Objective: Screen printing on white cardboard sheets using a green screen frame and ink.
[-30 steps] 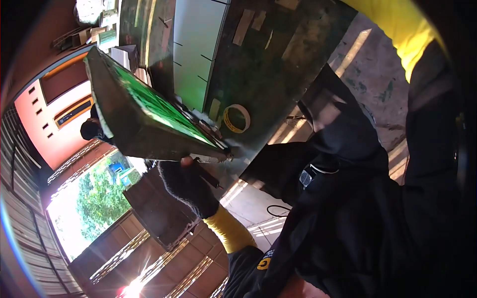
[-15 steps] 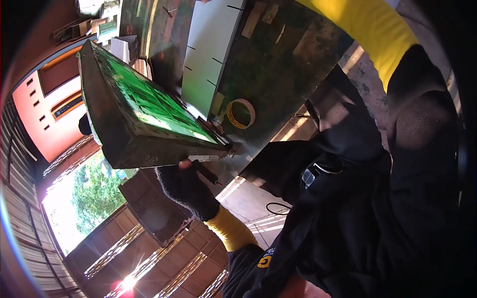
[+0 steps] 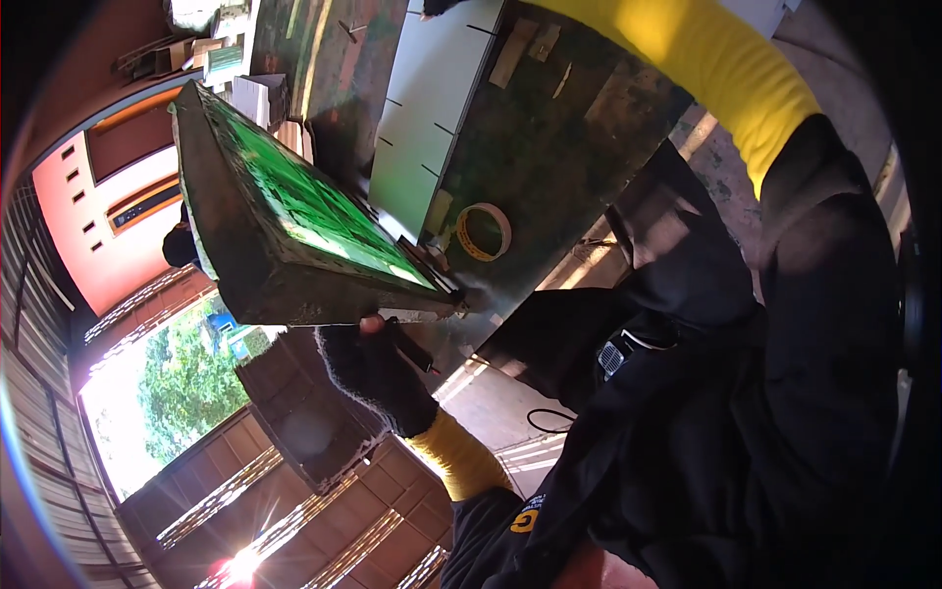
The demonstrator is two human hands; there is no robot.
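Note:
My left hand (image 3: pixel 371 378), in a black fingerless-tipped glove with a yellow cuff, is closed at the lower edge of a dark box-like frame with a green, streaked panel (image 3: pixel 319 206). Its bare thumb presses on the frame's edge, and the frame tilts up over the table. A slim black pen-like tool (image 3: pixel 413 348) sticks out of the same hand. At the top edge, only a dark bit of my right hand (image 3: pixel 439 6) shows beside a white board (image 3: pixel 432 98) with short black marks; its fingers are cut off.
A tape roll (image 3: pixel 506 234) lies on the dark worktable (image 3: pixel 569 108) near the board, with several wood scraps (image 3: pixel 512 54). Stacked pieces stand behind the frame. A dark shape (image 3: pixel 180 245) is partly hidden by the frame. A cable loop (image 3: pixel 549 420) hangs near my legs.
The view has shifted slightly, moving the frame and board a little right and down. More of my right hand's dark glove shows at the top. My left hand keeps its hold.

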